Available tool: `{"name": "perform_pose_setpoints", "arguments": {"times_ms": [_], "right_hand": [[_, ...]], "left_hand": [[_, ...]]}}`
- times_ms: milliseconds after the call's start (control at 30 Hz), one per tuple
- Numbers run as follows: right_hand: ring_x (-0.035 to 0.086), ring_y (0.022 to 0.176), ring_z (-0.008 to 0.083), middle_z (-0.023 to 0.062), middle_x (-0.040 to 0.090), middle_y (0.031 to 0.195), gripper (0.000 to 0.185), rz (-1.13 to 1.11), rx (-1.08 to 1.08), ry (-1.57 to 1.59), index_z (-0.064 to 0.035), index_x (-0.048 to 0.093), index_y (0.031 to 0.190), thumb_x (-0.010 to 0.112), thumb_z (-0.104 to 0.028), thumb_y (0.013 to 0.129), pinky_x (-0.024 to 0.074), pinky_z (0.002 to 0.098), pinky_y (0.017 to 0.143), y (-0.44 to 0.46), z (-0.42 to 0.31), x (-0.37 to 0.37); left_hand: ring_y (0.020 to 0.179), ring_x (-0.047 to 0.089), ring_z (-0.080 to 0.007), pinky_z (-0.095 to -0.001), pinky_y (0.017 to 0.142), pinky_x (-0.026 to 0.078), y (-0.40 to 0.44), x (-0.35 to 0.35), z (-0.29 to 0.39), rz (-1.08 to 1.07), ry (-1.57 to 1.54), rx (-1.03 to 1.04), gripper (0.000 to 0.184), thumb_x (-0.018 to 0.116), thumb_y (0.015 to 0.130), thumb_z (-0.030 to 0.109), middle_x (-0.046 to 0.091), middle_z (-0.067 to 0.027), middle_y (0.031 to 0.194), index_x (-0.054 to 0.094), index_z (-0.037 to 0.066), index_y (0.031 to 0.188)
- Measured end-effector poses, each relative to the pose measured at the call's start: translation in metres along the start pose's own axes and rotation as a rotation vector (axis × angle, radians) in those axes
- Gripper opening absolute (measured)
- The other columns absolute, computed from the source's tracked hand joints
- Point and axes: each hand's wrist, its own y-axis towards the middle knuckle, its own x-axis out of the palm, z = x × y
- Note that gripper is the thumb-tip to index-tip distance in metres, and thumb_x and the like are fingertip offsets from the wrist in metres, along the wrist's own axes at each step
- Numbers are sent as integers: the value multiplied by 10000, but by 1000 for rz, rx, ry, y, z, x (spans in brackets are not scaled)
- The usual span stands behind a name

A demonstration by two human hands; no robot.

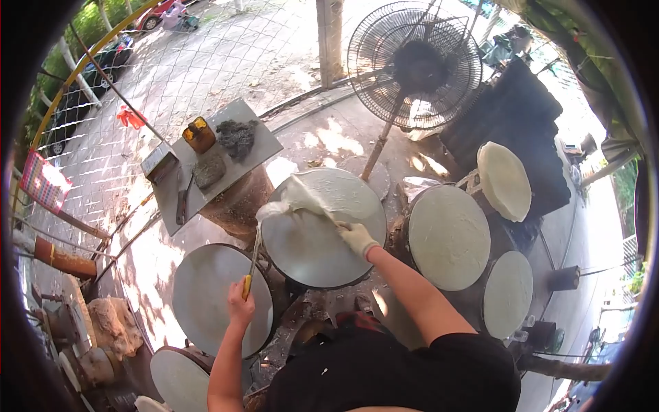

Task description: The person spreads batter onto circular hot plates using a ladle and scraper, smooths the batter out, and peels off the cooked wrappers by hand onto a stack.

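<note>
My left hand (240,305) is closed on the yellow handle of a long thin scraper (255,257), whose far end meets the edge of a thin pale sheet (302,196). The sheet is partly lifted and folded on the large round griddle (309,250); the griddle's near part shows bare grey metal. My right hand (358,239), in a white glove, lies at the sheet's right edge, its fingers pinched on it. Left of that griddle is a bare round griddle (213,295). Pale sheets cover the round griddles to the right (449,237) and lower right (508,295).
A board (240,141) at the upper left holds an amber container (199,135), a dark fibrous pad (237,139) and a knife (182,200). A large fan (415,65) stands ahead. A stacked pale round (504,181) is at the right. Wire fence runs behind.
</note>
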Motion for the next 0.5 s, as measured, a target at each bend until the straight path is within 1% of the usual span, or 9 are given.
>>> {"name": "perform_pose_setpoints", "arguments": {"times_ms": [100, 200, 233, 300, 333, 367, 433, 467, 500], "right_hand": [[597, 686, 95, 58, 683, 785, 307, -361, 397, 179, -120, 673, 1144, 573, -273, 897, 480, 250, 604, -13, -60, -38], [589, 691, 93, 64, 682, 785, 333, -280, 244, 66, -118, 662, 1162, 580, -292, 891, 476, 244, 621, -9, -22, -74], [535, 616, 68, 31, 633, 716, 348, -135, 193, 289, -108, 659, 1166, 600, -295, 878, 443, 216, 576, -4, -10, -64], [509, 583, 62, 18, 593, 679, 362, -201, 94, 173, -101, 646, 1182, 611, -288, 874, 418, 209, 545, 11, -7, -48], [497, 567, 60, 11, 572, 660, 370, -236, 39, 116, -97, 640, 1190, 616, -285, 873, 406, 206, 530, 18, -19, -42], [479, 546, 69, 0, 545, 634, 367, -387, 290, 175, -97, 646, 1180, 617, -301, 876, 393, 224, 514, 11, -52, -52], [453, 524, 70, -14, 522, 616, 370, -538, 337, 177, -89, 648, 1172, 610, -315, 881, 370, 230, 490, 9, -47, -76], [440, 513, 71, -21, 510, 607, 372, -611, 363, 174, -85, 649, 1168, 606, -321, 884, 358, 233, 478, 10, -39, -92], [431, 497, 64, -28, 509, 605, 349, -592, 293, 93, -95, 658, 1151, 601, -317, 888, 337, 233, 443, 17, -26, -105]], "left_hand": [[783, 581, -283, -347, 689, 465, -6, 4, 30, 49, -178, 36, 376, 609, 775, 36, 560, -146, 849, 575, -12, 1146], [591, 531, -146, -286, 555, 440, -22, 22, 27, 119, -440, -92, 253, 601, 833, 60, 538, -67, 737, 564, -20, 1070], [547, 505, -120, -263, 511, 416, -24, 26, 30, 104, -456, -177, 208, 588, 851, 71, 525, -48, 714, 552, -10, 1039], [457, 454, -68, -218, 422, 368, -31, 33, 39, 63, -490, -352, 126, 563, 887, 92, 498, -8, 667, 528, 11, 977], [432, 434, -63, -215, 398, 351, -30, 36, 51, 77, -605, -404, 102, 551, 894, 91, 482, -3, 642, 510, 20, 954], [407, 414, -59, -213, 374, 333, -27, 36, 70, 91, -717, -455, 84, 540, 900, 91, 466, 2, 617, 492, 29, 931], [389, 405, -61, -211, 351, 328, -28, 39, 96, 141, -884, -535, 80, 523, 906, 93, 428, 11, 574, 468, 35, 901], [386, 402, -62, -211, 352, 328, -34, 40, 99, 153, -871, -569, 77, 520, 906, 91, 431, 8, 575, 468, 34, 900], [383, 398, -62, -211, 352, 328, -40, 41, 100, 171, -860, -599, 75, 518, 906, 89, 434, 5, 576, 467, 34, 900]]}}
